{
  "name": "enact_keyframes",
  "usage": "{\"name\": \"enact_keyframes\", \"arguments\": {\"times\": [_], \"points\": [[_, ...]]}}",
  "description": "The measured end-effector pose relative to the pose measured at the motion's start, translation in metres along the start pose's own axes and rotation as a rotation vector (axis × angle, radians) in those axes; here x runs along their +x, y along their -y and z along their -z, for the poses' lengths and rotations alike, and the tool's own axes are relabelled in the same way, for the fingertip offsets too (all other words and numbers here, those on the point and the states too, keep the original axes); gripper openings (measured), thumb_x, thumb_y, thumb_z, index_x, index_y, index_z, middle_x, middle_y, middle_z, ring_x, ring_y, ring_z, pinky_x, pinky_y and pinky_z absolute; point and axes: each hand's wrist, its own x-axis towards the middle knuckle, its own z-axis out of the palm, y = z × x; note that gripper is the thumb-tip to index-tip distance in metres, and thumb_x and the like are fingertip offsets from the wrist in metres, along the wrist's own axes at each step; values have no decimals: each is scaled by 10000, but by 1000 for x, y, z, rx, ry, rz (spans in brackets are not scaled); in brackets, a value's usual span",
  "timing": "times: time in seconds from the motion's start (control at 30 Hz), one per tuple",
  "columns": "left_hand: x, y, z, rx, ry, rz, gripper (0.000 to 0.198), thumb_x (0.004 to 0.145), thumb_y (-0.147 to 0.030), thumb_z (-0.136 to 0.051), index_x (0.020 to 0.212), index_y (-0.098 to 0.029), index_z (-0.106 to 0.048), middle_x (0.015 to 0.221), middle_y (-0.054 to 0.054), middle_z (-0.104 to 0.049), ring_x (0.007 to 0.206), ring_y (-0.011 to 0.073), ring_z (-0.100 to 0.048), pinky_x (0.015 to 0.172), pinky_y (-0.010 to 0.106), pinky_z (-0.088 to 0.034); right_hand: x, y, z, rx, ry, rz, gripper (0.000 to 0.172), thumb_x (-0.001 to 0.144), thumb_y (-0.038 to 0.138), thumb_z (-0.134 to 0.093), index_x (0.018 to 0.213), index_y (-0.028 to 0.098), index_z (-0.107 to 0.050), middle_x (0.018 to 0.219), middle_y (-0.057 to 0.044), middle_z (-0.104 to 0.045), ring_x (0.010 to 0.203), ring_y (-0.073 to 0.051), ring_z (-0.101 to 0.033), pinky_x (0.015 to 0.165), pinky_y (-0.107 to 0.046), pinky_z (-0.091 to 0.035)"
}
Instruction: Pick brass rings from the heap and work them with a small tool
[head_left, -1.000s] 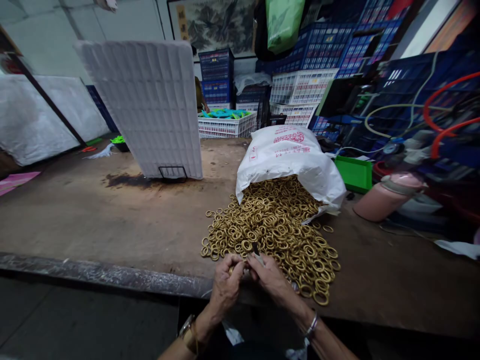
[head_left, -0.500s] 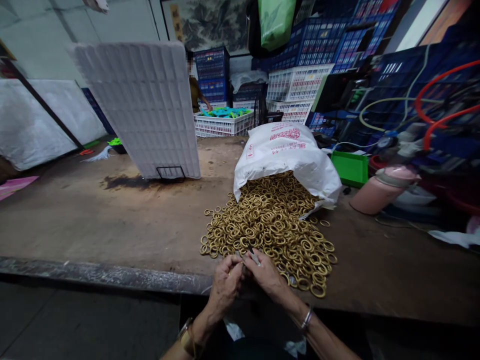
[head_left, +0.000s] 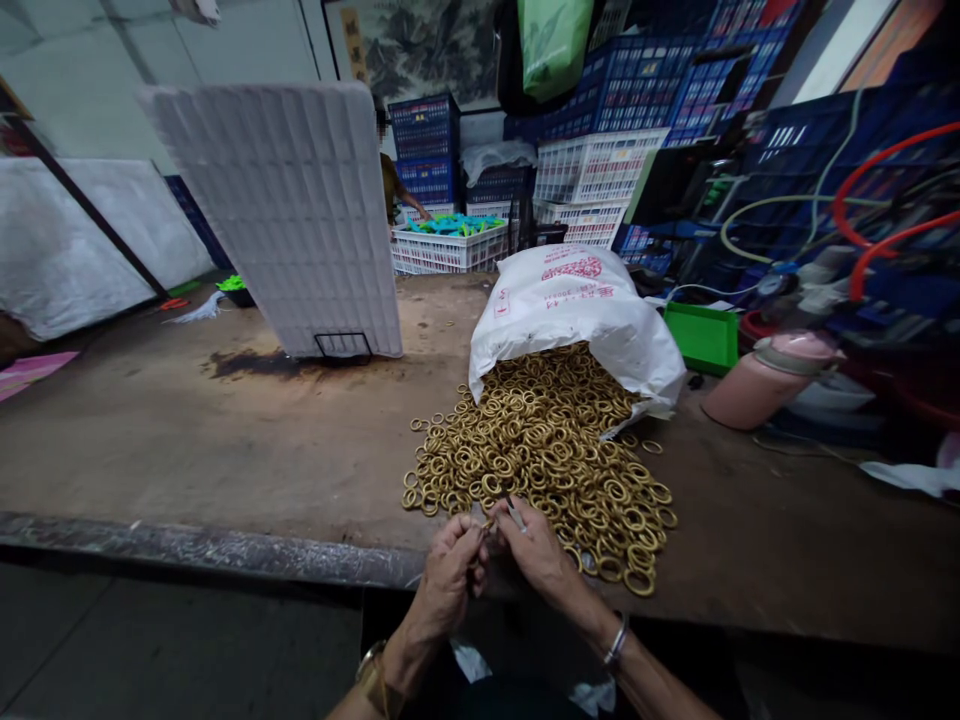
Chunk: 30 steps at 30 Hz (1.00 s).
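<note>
My left hand (head_left: 452, 563) is closed, pinching a gold ring (head_left: 487, 524) between thumb and fingers. Close against it, my right hand (head_left: 531, 545) grips a small blade (head_left: 516, 514), grey with a dark tip, that sticks up past the fingers. The fingertips of both hands nearly meet over the table's front edge, and partly cover the ring. Just beyond them spreads a heap of gold rings (head_left: 540, 450). It spills from the mouth of a white sack (head_left: 562, 310) with red print, lying on its side.
The brown wooden table (head_left: 187, 450) carries a tall white ribbed panel (head_left: 285, 210). To the right are a pink bottle (head_left: 765, 385) and a green tray (head_left: 701, 335). Behind, a person (head_left: 394, 190) reaches into a white crate (head_left: 450, 250) of blue and green pieces.
My left hand has turned slightly, and the ring at its fingertips now shows more clearly. The blade in my right hand has shifted a little to the right.
</note>
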Motion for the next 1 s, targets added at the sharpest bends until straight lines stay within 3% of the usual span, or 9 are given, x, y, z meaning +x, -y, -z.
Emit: {"name": "enact_keyframes", "arguments": {"times": [0.13, 0.3, 0.5, 0.73, 0.87, 1.0], "points": [[0, -1, -1, 20, -57, -23, 298, 722, -446, -558, 724, -173, -439, 556, -67, -451, 383, 27, -349, 357, 147, -256, -7, -7, -3, -274, 39, 156, 142, 750, 157, -356, 697, 199, -481, 606, 22, -489, 564, -108, -428, 545, -213, -289], [3, 2, 3, 90, -82, -43, 314, 723, -473, -539, 731, -179, -427, 555, -70, -454, 376, 27, -350, 350, 143, -264, -13, -10, -7, -463, 56, 216, 220, 657, 57, -355, 755, 202, -488, 646, 10, -525, 586, -114, -455, 554, -213, -270], [1, 2, 4, 162, -73, -62, 308, 741, -472, -509, 720, -179, -420, 550, -66, -459, 369, 29, -338, 346, 146, -272, -11, -8, -6, -521, 48, 218, 233, 661, 57, -354, 782, 202, -490, 673, 5, -546, 594, -117, -460, 552, -218, -257], [-3, -4, 4, 252, -70, -80, 303, 730, -448, -532, 668, -177, -411, 505, -74, -429, 365, 27, -326, 356, 148, -257, -9, -4, -2, -500, 207, 215, 289, 641, 55, -361, 860, 194, -487, 708, -3, -577, 623, -123, -491, 560, -222, -264], [-15, -10, 3, 218, -40, -40, 305, 733, -442, -543, 659, -174, -419, 501, -70, -437, 364, 24, -332, 357, 144, -260, -6, -2, -1, -605, 163, 176, 248, 675, 78, -376, 869, 176, -495, 691, -18, -582, 610, -130, -498, 544, -232, -246], [-24, -20, -1, 6, 78, -9, 274, 725, -414, -574, 701, -180, -434, 528, -62, -466, 363, 30, -348, 341, 145, -278, 4, -5, -5, -678, 1, 113, 167, 741, 93, -364, 811, 174, -493, 661, -26, -585, 576, -127, -504, 526, -244, -225]]}}
